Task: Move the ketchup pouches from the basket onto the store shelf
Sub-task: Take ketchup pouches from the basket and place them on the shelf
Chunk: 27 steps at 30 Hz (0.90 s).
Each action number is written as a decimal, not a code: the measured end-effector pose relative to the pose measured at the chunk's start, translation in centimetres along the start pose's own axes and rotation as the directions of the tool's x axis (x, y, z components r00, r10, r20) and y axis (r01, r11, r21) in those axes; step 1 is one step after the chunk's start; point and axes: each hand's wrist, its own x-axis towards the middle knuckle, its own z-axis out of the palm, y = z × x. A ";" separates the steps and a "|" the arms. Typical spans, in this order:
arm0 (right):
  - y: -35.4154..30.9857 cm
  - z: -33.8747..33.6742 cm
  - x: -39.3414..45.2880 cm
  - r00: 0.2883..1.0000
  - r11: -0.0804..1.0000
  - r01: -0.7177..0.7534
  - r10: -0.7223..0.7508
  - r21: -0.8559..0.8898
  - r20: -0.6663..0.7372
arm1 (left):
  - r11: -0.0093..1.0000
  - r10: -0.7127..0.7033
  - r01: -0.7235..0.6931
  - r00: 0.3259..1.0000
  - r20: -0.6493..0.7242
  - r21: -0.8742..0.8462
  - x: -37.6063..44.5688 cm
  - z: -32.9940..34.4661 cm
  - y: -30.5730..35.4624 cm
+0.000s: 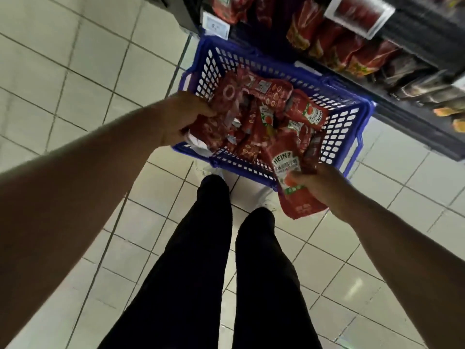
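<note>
- the right hand (324, 187) is nearest, with fingers and thumb curled round the lower part of a heinz pouch (289, 182) whose bottom edge hangs past the near rim of the blue basket (334, 137). a second, darker pouch (310, 157) seems pressed against the same hand. i judge that one the likelier to slip out on the lift, since its grip looks partial.
- the soft pouch is held by one end, so a quick swing toward the shelf could make it fold or slide through the fingers and land on the tiled floor (75, 71) by the person's feet.
- a little further off, the left hand (181, 119) pinches the edge of a red pouch (221, 104) at the basket's left side. whether it holds one pouch or several i cannot tell. a bunch taken by a corner could shed one back into the pile or over the rim.
- the remaining ketchup pouches (266, 117) lie loosely piled and overlapping in the basket, so pulling one may drag a neighbour up with it.
- furthest away, the store shelf (415, 79) already shows a close row of red shelf packs (334, 41). pushing new pouches in carelessly could tip the front ones off, and the basket directly below would catch only some of them.
</note>
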 end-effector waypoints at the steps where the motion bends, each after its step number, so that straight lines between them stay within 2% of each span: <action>1: -0.9 -0.2 -2.0 1.000 0.992 0.003 -0.001 0.129 -0.010 | 0.999 -0.004 0.005 1.000 0.027 -0.038 -2.6 0.2 0.2; 3: -3.1 -1.0 -6.5 0.999 0.953 0.046 -0.043 0.300 -0.017 | 0.994 -0.001 0.008 0.998 0.065 -0.109 -8.4 0.4 1.5; 6: -6.5 -2.6 -13.6 0.989 0.924 0.135 -0.147 0.358 0.006 | 0.955 0.072 -0.008 0.976 0.205 -0.296 -17.0 1.0 4.4; 9: -10.0 -4.4 -20.7 0.967 0.868 0.204 -0.252 0.454 0.047 | 0.904 0.189 -0.052 0.939 0.288 -0.424 -25.7 1.3 8.6; 11: -12.4 -5.2 -25.3 0.946 0.804 0.259 -0.324 0.535 0.029 | 0.857 0.274 -0.090 0.913 0.303 -0.507 -30.7 1.9 11.5; 14: -15.7 -5.8 -31.6 0.912 0.695 0.347 -0.406 0.630 -0.054 | 0.749 0.315 -0.053 0.905 0.285 -0.661 -36.5 2.9 15.2; 19: -19.8 -6.4 -39.6 0.841 0.624 0.479 -0.528 0.617 -0.119 | 0.695 0.304 0.039 0.889 0.343 -0.718 -42.4 4.4 19.2; 24: -21.9 -8.0 -45.0 0.785 0.548 0.549 -0.598 0.631 -0.162 | 0.680 0.537 -0.148 0.767 0.350 -0.718 -47.0 3.8 21.4; 27: -23.8 -9.1 -48.3 0.745 0.541 0.612 -0.639 0.577 -0.191 | 0.681 0.590 -0.274 0.754 0.288 -0.679 -49.4 3.1 23.0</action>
